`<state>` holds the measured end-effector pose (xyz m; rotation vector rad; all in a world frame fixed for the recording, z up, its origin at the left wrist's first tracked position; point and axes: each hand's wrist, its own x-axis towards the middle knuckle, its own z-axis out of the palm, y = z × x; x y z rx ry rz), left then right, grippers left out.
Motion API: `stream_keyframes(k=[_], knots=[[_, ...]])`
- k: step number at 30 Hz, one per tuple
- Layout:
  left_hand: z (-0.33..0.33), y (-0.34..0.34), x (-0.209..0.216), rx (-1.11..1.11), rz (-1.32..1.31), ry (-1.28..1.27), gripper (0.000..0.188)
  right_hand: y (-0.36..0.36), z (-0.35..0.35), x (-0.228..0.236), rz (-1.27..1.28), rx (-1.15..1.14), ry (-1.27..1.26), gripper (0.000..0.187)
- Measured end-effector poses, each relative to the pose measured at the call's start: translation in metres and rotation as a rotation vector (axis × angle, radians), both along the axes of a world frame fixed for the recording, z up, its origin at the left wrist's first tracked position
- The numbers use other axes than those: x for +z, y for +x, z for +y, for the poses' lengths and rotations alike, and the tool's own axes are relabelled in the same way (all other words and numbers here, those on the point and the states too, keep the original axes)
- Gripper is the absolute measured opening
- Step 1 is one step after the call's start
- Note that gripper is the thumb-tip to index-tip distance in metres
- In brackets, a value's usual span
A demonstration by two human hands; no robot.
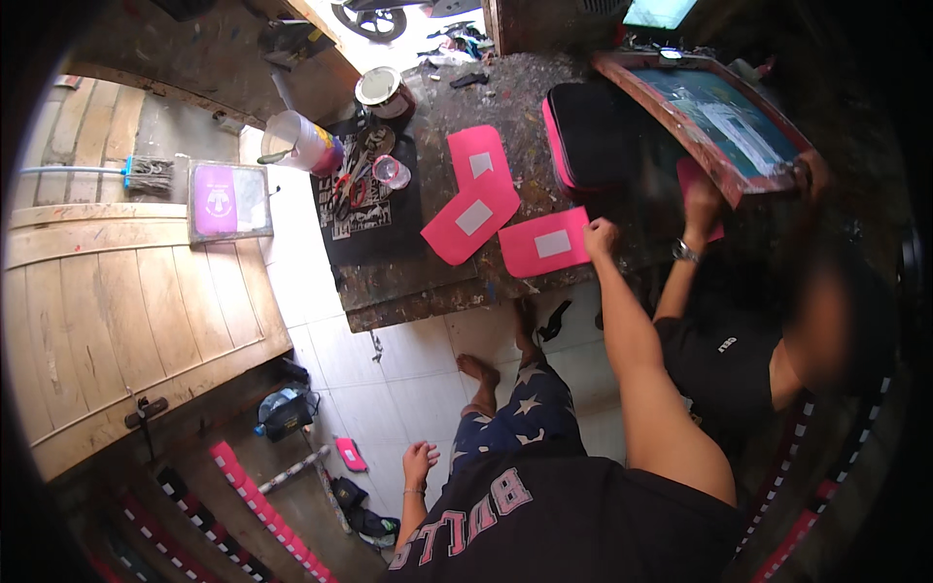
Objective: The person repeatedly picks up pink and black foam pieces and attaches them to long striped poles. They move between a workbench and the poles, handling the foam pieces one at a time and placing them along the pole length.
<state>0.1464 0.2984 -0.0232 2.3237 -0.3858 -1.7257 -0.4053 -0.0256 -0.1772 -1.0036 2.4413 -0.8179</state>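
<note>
My right hand (pixel 601 239) pinches the right edge of a pink fabric panel (pixel 530 255) with a white rectangle on it, at the table's near edge. Just left of it, two more such panels overlap, an upper pink panel (pixel 465 146) and a lower pink panel (pixel 449 236). Down by my side, over the floor, my left hand (pixel 420 464) has loosely bent fingers and nothing visible in it. A co-worker on the right tilts up a wood-framed printing screen (pixel 671 126). That person's other hand (pixel 704 206) is on a pink panel (pixel 688 175) beneath it.
A paint-stained table (pixel 466 87) carries a black-and-pink stack (pixel 588 136), a lidded can (pixel 384 94), a plastic tub (pixel 303 143), scissors (pixel 358 180) and a small pink cup (pixel 391 173). Rows of pink pieces (pixel 262 505) lie at lower left. A wooden door (pixel 136 311) stands left.
</note>
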Motion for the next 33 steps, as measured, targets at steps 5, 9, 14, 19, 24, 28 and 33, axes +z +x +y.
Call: stream_keyframes(k=[5, 9, 14, 19, 24, 28, 33], knots=[[-0.130, -0.050, -0.011, -0.214, 0.410, -0.069, 0.043, 0.089, 0.062, 0.056, -0.728, -0.045, -0.006, 0.025], [-0.204, -0.097, 0.021, 0.201, 0.966, 0.045, 0.056, 0.199, 0.104, 0.186, -1.527, -0.003, -0.101, 0.016], [-0.258, -0.074, -0.011, 0.170, 1.075, -0.106, 0.038, 0.271, 0.154, 0.219, -1.623, 0.124, 0.057, 0.017], [-0.264, -0.043, -0.012, -0.030, 0.836, -0.340, 0.021, 0.303, 0.174, 0.197, -1.434, 0.276, 0.196, 0.023], [-0.274, -0.029, 0.014, -0.170, 0.630, -0.581, 0.020, 0.293, 0.173, 0.174, -1.251, 0.409, 0.215, 0.025], [-0.280, -0.022, 0.039, -0.179, 0.310, -0.757, 0.023, 0.241, 0.160, 0.132, -0.877, 0.256, 0.146, 0.019], [-0.278, 0.010, 0.022, -0.186, -0.024, -0.872, 0.018, 0.155, 0.106, 0.075, -0.217, 0.295, 0.191, 0.026]])
